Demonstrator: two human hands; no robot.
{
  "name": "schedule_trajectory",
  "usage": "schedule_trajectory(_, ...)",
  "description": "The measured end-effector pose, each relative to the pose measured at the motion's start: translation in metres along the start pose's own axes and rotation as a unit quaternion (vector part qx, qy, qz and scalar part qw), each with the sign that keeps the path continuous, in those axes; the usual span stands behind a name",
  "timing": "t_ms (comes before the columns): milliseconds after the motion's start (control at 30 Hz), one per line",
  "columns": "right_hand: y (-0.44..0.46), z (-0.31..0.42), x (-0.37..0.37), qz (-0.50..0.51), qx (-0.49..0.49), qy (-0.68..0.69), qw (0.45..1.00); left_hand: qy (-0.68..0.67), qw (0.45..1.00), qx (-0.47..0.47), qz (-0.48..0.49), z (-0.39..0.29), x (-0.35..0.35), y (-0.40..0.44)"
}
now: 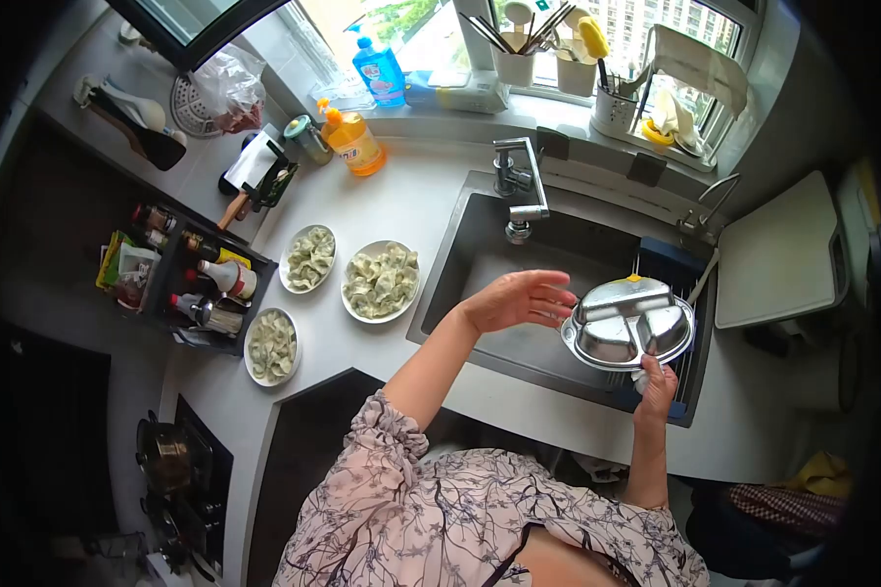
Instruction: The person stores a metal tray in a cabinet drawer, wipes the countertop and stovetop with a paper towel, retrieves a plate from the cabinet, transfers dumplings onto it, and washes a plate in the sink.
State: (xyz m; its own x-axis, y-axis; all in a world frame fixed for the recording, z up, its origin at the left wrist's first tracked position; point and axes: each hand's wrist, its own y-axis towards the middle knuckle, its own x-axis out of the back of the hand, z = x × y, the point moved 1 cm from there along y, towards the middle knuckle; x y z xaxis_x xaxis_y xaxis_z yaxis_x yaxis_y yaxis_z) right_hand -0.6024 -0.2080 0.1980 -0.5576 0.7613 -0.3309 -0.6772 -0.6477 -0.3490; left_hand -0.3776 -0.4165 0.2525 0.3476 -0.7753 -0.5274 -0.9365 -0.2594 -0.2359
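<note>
A shiny divided stainless steel plate (612, 333) is held over the right part of the dark sink (475, 259), its underside with raised compartments facing up. My right hand (658, 387) grips its near rim, and a bit of something white shows beneath the fingers. My left hand (524, 300) is open at the plate's left end, fingers stretched toward the rim; whether they touch it I cannot tell. Behind the plate's far edge is a small yellow spot I cannot identify. A wire rack (682, 383) lies partly hidden under the plate.
A chrome faucet (521, 191) rises behind the sink. Left on the counter stand bowls of dumplings (382, 282), an orange soap bottle (354, 142) and a seasoning rack (210, 279). A cutting board (778, 254) leans at right; utensil holders (515, 68) line the windowsill.
</note>
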Motion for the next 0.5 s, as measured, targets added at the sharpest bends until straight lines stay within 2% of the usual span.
schedule_trajectory(67, -0.001, 0.004, -0.002, 0.009, -0.001, -0.003, 1.0, -0.125, 0.991, 0.02, 0.035, 0.009, 0.01, -0.001)
schedule_trajectory(100, 0.001, 0.002, 0.001, 0.009, -0.002, -0.001, 1.0, 0.127, 0.984, 0.126, 0.022, 0.013, 0.01, -0.001)
schedule_trajectory(133, 0.006, -0.003, 0.006, 0.009, -0.001, 0.0, 1.0, 0.37, 0.902, 0.225, 0.004, 0.016, 0.012, 0.001)
schedule_trajectory(167, 0.009, -0.004, 0.013, 0.008, -0.002, -0.001, 1.0, 0.581, 0.753, 0.31, -0.017, 0.019, 0.012, 0.001)
schedule_trajectory(233, 0.017, -0.004, 0.02, 0.021, -0.028, 0.032, 0.999, 0.52, 0.805, 0.285, -0.013, 0.02, 0.008, 0.001)
schedule_trajectory(267, 0.021, -0.006, 0.024, 0.027, -0.042, 0.064, 0.997, 0.227, 0.961, 0.158, 0.017, 0.02, -0.003, -0.003)
schedule_trajectory(300, 0.02, -0.008, 0.022, 0.03, -0.06, 0.095, 0.993, -0.095, 0.994, 0.011, 0.046, 0.017, -0.011, -0.012)
schedule_trajectory(333, 0.019, -0.003, 0.023, 0.02, -0.091, 0.105, 0.99, -0.125, 0.992, 0.035, 0.0, 0.014, -0.014, -0.022)
schedule_trajectory(367, 0.024, -0.005, 0.027, 0.01, -0.094, 0.12, 0.988, 0.279, 0.955, 0.068, -0.078, 0.022, -0.005, -0.029)
schedule_trajectory(400, 0.023, -0.001, 0.027, 0.015, -0.084, 0.106, 0.991, 0.635, 0.752, 0.092, -0.15, 0.032, 0.011, -0.034)
schedule_trajectory(433, 0.019, 0.003, 0.026, 0.023, -0.076, 0.091, 0.993, 0.878, 0.419, 0.112, -0.202, 0.042, 0.025, -0.043)
schedule_trajectory(467, 0.018, 0.004, 0.026, 0.015, -0.062, 0.091, 0.994, 0.774, 0.472, -0.139, -0.4, 0.056, 0.029, -0.057)
schedule_trajectory(500, 0.018, 0.003, 0.025, 0.007, -0.051, 0.092, 0.994, 0.679, 0.566, -0.181, -0.431, 0.052, 0.021, -0.075)
